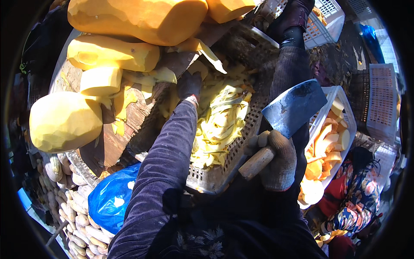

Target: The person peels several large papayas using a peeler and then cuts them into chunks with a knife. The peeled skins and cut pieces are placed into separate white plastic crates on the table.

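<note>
My right hand (280,162), in a grey knit glove, is closed round the wooden handle of a cleaver (294,107) with a broad dark blade. The blade points up and away, over my right leg. My left hand (189,85), in a dark glove, reaches forward into shade beside a wooden block (110,149). A pale pumpkin piece (198,69) is just beyond it; its fingers are too dark to make out. Peeled pumpkins (66,122) and a cut pumpkin chunk (101,80) rest on the block. Between my legs, a plastic crate (235,160) holds yellow peelings (220,125).
A white crate (350,113) of orange pumpkin pieces (324,144) stands right of my leg. A person in a floral top (355,194) is at lower right. A blue plastic bag (114,196) lies left of my arm, near many unpeeled pumpkins (79,218). More crates (381,101) stand far right.
</note>
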`<action>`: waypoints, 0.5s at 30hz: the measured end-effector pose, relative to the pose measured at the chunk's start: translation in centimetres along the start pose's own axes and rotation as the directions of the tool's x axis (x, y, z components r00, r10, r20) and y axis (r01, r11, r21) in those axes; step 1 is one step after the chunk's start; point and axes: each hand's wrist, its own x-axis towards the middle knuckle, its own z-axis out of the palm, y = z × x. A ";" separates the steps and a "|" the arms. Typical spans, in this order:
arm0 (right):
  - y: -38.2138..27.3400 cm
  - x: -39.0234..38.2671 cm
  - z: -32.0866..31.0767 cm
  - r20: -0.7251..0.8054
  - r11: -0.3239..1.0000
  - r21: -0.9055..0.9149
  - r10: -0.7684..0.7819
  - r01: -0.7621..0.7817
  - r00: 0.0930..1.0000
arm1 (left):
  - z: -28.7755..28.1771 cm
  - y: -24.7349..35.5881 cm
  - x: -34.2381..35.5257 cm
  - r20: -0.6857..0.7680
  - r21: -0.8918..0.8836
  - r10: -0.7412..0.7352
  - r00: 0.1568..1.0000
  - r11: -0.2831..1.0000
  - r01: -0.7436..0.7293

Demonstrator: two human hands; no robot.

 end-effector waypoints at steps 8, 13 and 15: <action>-0.5 -0.1 0.1 -0.074 0.993 0.072 0.094 -0.089 0.993 | 8.5 -3.3 5.9 0.084 -0.135 0.180 0.980 0.976 -0.168; 0.1 -0.7 -2.2 0.105 0.922 0.318 0.199 -0.222 0.974 | 9.4 -0.1 4.5 0.135 -0.316 0.054 0.989 0.949 -0.009; 0.3 -1.1 -3.1 0.170 0.827 0.459 0.278 -0.325 0.946 | 10.2 0.7 4.5 0.141 -0.324 0.033 0.989 0.946 0.015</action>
